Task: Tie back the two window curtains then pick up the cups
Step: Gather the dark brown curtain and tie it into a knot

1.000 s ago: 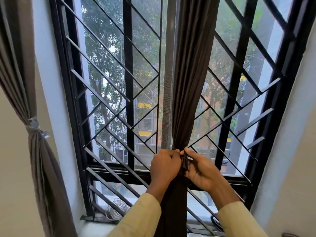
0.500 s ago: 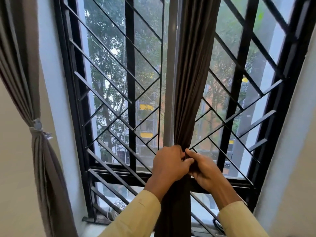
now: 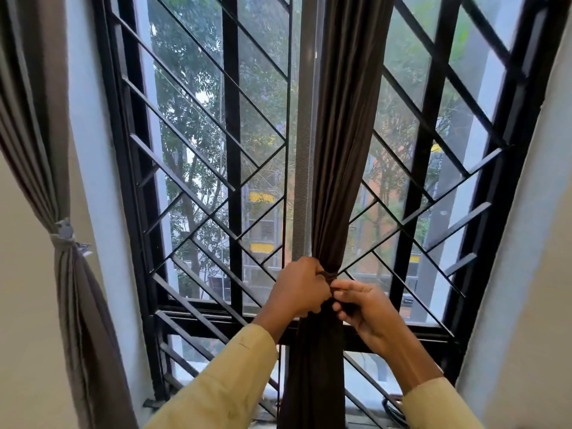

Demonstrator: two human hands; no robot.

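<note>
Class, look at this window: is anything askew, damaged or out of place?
The dark curtain hangs bunched mid-window, not at its side, while the grey curtain sits tied back at the left. Nothing looks damaged.

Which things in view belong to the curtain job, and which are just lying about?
Job: middle curtain, gripped by left hand and right hand; left curtain, already bound by grey tie. No cups in view.
Lying about: window grille; dark cable at lower right.
</note>
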